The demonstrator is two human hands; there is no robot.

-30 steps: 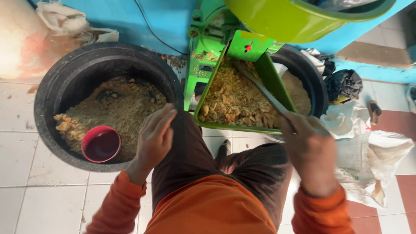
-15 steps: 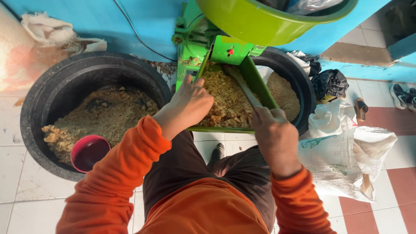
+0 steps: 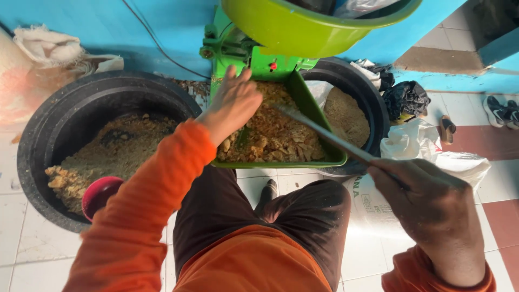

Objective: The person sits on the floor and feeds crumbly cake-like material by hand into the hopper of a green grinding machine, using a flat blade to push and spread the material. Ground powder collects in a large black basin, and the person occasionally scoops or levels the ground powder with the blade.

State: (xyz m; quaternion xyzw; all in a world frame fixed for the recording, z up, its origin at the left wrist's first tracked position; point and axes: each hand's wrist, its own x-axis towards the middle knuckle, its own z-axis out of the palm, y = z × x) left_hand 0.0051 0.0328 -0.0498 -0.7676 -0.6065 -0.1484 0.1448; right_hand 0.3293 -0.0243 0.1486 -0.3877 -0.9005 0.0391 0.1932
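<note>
1. The left hand now lies flat and unclenched on the crumbly feed in the green tray. A second ago it hung over the knee, clear of the tray; half a second ago it reached the tray's near edge.
2. The right hand is clenched around the near end of a thin stick. Over the same second this hand moves back from the tray's right wall toward the body.
3. Judged effect: the left hand takes over contact with the feed, while the stick works from farther out.
4. Stick axis: it runs diagonally across the tray's right half. The far tip points up and left into the feed, near the left hand; the held end sits beyond the tray's right front corner.
5. Left of the tray stands a black tub holding mash and a red bowl.
6. Behind the tray's right wall sits a second black tub.
7. Above the tray hangs a green hopper.
</note>
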